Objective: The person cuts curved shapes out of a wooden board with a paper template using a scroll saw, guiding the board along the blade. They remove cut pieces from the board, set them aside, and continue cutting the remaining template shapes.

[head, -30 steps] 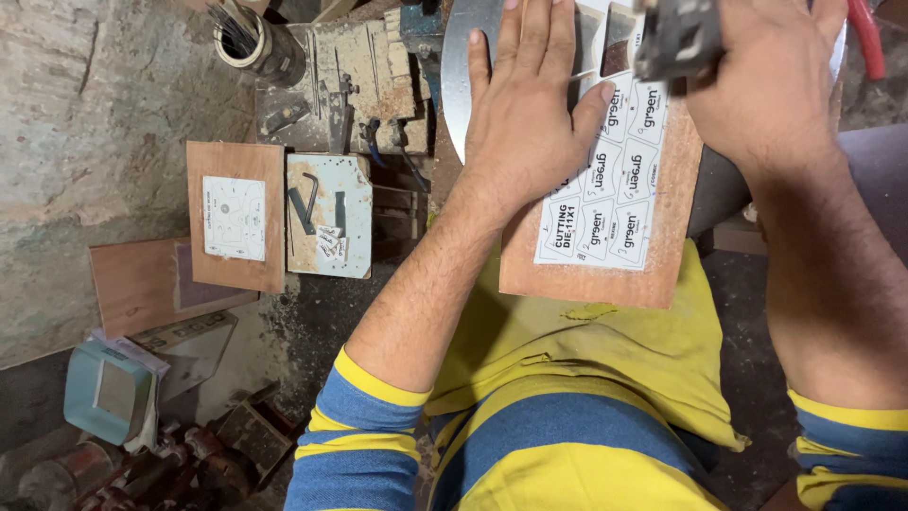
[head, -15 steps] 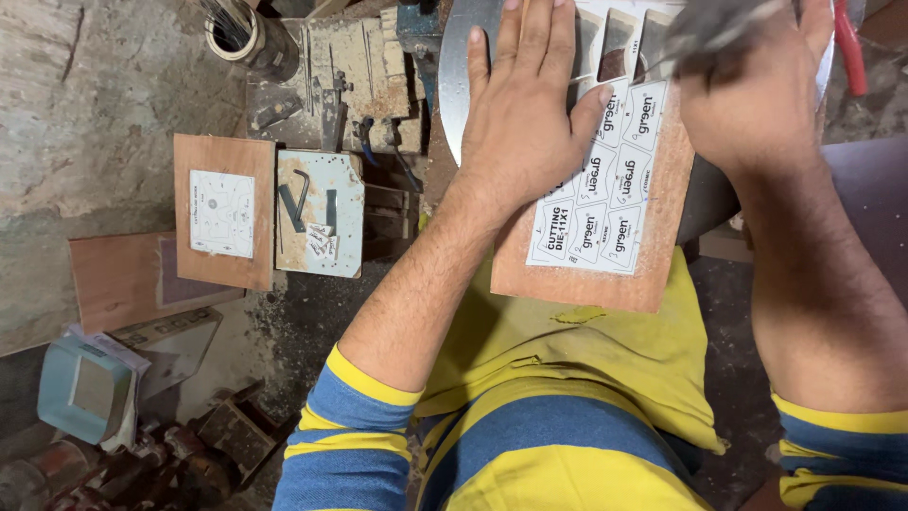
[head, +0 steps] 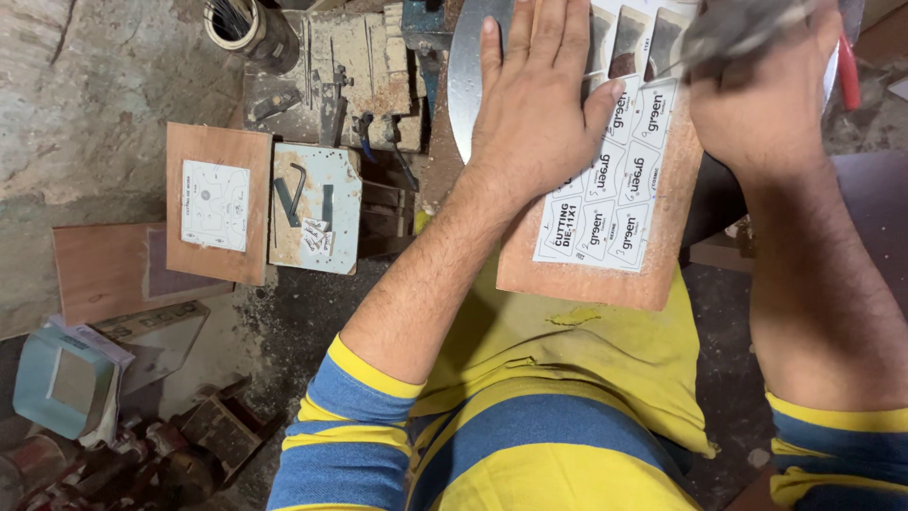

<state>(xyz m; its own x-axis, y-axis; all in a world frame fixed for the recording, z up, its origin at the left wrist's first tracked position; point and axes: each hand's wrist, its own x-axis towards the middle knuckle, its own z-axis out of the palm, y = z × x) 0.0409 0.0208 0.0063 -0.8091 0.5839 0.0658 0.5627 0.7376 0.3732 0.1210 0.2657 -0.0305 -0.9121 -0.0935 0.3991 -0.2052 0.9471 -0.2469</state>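
The right hand [head: 757,95] has edged left over the board [head: 605,246], its blurred tool perhaps lower.

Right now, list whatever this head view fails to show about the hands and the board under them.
- The tool in the right hand: motion-blurred and cut by the top edge, so its kind is unclear.
- The wooden board: its far end runs past the top edge, and the left hand covers its left part.
- The round metal plate: mostly hidden under hand and board.
- The paper template: its small outlines cannot be traced.

Small plywood board [head: 219,203] with white paper, pale metal plate [head: 317,208], tape roll [head: 235,21], light-blue box [head: 61,380].
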